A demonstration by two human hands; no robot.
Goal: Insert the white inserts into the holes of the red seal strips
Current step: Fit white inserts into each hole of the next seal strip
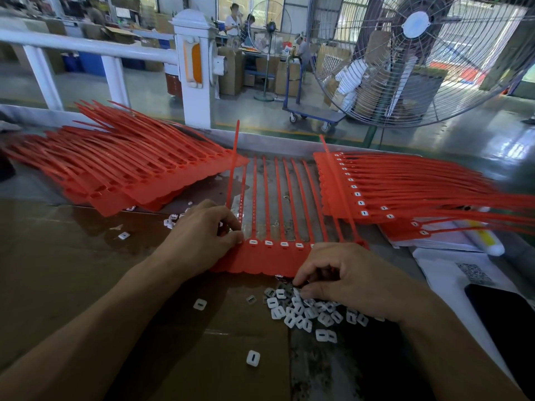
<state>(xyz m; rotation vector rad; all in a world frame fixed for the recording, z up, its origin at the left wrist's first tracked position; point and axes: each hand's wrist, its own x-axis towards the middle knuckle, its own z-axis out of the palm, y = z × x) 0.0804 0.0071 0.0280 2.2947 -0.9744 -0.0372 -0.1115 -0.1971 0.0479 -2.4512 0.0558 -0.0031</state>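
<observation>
Red seal strips [262, 257] lie joined in a row on the worktop [86, 256], pinched at their left end by my left hand [202, 235]. Four white inserts [276, 243] sit in their holes just right of that hand. My right hand [344, 277], nearer me, pinches loose inserts [304, 312] from the pile beneath it.

Head view, forward-down, close over hands [202, 235]

Cardboard-covered bench [86, 285] bears red seal strips [269, 256] (white inserts [304, 311] loose).
</observation>
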